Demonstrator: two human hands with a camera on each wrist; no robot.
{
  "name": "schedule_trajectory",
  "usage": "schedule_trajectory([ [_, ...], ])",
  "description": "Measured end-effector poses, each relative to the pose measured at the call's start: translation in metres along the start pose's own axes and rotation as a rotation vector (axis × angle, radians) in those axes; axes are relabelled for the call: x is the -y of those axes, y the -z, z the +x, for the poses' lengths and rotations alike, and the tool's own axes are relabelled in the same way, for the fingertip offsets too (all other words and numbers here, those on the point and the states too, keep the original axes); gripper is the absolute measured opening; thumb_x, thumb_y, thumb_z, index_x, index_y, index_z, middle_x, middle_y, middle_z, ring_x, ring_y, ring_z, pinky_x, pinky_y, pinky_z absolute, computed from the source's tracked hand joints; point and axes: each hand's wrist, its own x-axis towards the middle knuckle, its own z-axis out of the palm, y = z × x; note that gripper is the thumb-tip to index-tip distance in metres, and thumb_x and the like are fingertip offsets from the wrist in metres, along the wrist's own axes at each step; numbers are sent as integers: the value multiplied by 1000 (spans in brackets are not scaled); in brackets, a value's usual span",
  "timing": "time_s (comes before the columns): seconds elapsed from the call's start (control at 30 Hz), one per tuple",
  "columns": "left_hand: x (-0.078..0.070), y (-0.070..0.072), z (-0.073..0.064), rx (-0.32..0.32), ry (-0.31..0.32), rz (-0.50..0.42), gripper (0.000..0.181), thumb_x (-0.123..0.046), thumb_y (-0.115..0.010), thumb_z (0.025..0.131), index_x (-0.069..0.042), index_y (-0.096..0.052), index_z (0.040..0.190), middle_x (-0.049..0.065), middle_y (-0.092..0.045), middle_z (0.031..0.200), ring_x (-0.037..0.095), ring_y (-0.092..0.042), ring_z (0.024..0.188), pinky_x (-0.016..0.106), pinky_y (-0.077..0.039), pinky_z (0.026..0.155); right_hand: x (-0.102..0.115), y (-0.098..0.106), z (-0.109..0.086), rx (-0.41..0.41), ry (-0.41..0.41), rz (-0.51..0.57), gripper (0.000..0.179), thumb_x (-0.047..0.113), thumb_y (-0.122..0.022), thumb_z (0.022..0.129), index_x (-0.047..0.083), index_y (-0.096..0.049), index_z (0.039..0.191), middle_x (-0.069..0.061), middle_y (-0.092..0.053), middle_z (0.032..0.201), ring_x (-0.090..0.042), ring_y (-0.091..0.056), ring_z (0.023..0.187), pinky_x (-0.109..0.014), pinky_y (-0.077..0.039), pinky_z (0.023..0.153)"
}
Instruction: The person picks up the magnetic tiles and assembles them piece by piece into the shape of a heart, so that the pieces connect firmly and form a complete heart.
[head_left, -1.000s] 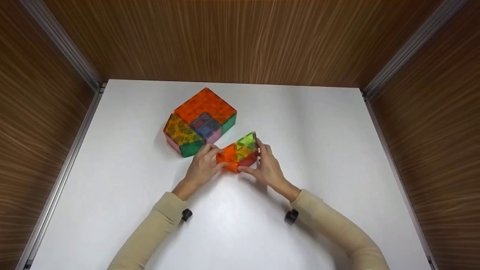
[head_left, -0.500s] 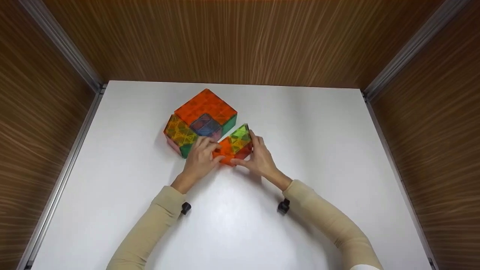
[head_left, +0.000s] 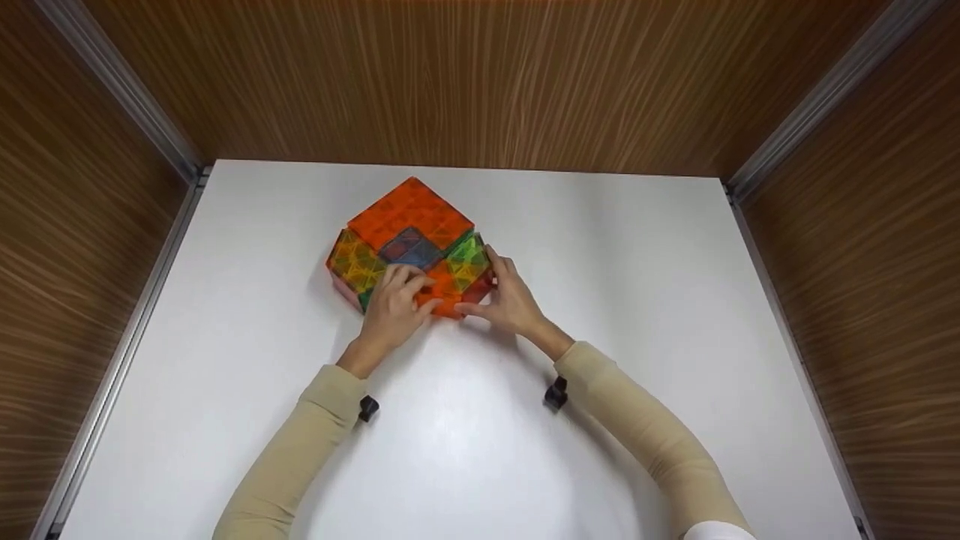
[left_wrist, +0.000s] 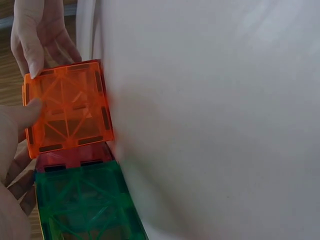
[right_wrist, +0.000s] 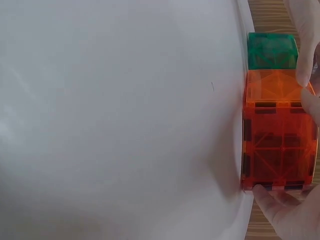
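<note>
Both hands hold a small block of translucent magnetic tiles [head_left: 442, 289], with orange, yellow and light green on top. My left hand [head_left: 391, 309] pinches its orange end, the thumb on the front edge and fingers over the top. My right hand [head_left: 514, 300] grips the other end, thumb at the front corner and fingers at the far right corner. The block sits against a larger magnetic-tile structure [head_left: 409, 199] with an orange top, a yellow part and a blue-purple square. In the left wrist view, the orange square face [left_wrist: 70, 107] stands beside a green one [left_wrist: 90, 200].
The white tabletop [head_left: 465, 450] extends in front and to the right. Wood-grain panels [head_left: 465, 82] enclose the back and sides. A small black device [head_left: 555, 394] hangs at the right wrist, another [head_left: 368, 409] at the left.
Both hands have moved the small tile block up and left until it meets the larger structure. The larger structure has stayed in place.
</note>
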Motion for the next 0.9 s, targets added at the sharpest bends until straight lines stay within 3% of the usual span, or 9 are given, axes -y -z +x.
schedule_trajectory([
  [0.47, 4, 3, 0, -3, -16, -4, 26, -23, -83, 92, -6, -78, 112, 16, -68, 118, 36, -57, 117, 53, -51, 106, -1, -2, 5, 24, -18, 29, 118, 45, -90, 82, 6, -19, 168, -21, -47, 151, -37, -59, 131, -47, -56, 108],
  [0.7, 13, 11, -7, -44, 44, -45, 28, -23, -83, 92, -7, -78, 115, 17, -67, 120, 38, -58, 116, 54, -49, 106, -1, 2, 14, -9, -14, 109, 102, 45, -83, 89, 4, -29, 165, -19, -49, 150, -34, -56, 131, -50, -53, 108],
  [0.9, 26, 21, -18, -76, 119, -25, 34, -21, -86, 89, -4, -77, 117, 20, -65, 125, 41, -56, 123, 59, -43, 111, 0, 13, 41, -16, -53, 196, 84, 36, -71, 100, 2, -30, 164, -20, -42, 165, -37, -54, 143, -49, -49, 117],
])
